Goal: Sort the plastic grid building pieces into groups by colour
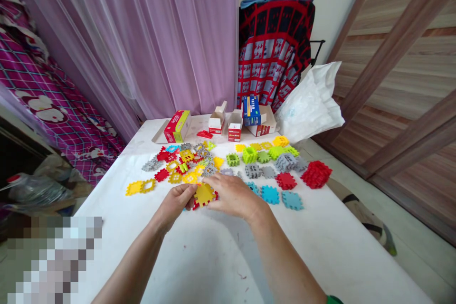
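Observation:
Between my two hands is a yellow square building piece (204,195) with notched edges; bits of red show around its rim. My left hand (178,202) pinches its left side with the thumb on top. My right hand (233,194) curls around its right side, fingers bent over the far edge and partly hidden. Just beyond lies a loose heap of notched pieces, with yellow window-like pieces (190,178), grey pieces (152,164) and red pieces (162,175). Blue pieces (270,194) lie right of my right hand.
Sorted by colour at the right are a red stack (316,174), grey pieces (287,161) and green pieces (250,155). Small cardboard boxes (234,126), a red and yellow box (177,126) and a blue box (252,110) stand at the back. A white bag (309,102) leans at the back right.

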Tool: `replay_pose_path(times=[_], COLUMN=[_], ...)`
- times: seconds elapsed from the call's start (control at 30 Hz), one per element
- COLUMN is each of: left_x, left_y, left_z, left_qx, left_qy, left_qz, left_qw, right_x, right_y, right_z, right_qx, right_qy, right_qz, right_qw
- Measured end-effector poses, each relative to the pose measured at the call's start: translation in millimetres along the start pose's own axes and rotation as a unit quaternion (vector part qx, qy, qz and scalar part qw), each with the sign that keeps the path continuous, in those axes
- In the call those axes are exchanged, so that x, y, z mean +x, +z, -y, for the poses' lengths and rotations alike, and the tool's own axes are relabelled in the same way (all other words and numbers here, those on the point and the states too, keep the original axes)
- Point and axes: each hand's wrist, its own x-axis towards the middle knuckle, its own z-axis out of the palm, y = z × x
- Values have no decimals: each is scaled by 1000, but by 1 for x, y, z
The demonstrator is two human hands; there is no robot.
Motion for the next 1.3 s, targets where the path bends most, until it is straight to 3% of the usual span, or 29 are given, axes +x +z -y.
replay_pose_path(times=[0.2, 0.5, 0.6, 0.7, 0.8, 0.87, 0.97, 1.03, 1.1, 1.3], left_x=[2, 7, 12, 14, 13, 12, 14, 17, 20, 22], left_y=[7, 14, 7, -13, -39, -55, -69, -74, -76, -84], left_z=[-4, -6, 1, 25, 63, 87, 109, 114, 117, 126], left_qx=[-25, -39, 0, 110, 269, 321, 348, 350, 341, 295], left_qy=[27, 10, 38, 96, 203, 283, 321, 308, 275, 167], left_qz=[28, 52, -2, -127, -249, -282, -331, -346, -348, -338], left_qw=[999, 998, 999, 981, 908, 859, 817, 814, 829, 878], right_x=[-3, -3, -6, -15, -23, -23, -14, -2, 11, 46], right_y=[-6, -4, -5, -13, -32, -51, -86, -104, -112, -86], right_z=[-8, -15, -22, -37, -64, -90, -136, -167, -196, -253], right_qx=[10, 27, 20, -6, -53, -104, -194, -236, -266, -270], right_qy=[17, 49, 67, 112, 147, 167, 217, 246, 263, 273], right_qz=[-6, -24, -46, -71, -78, -76, -66, -43, -4, 85], right_qw=[1000, 998, 997, 991, 985, 977, 955, 939, 927, 919])
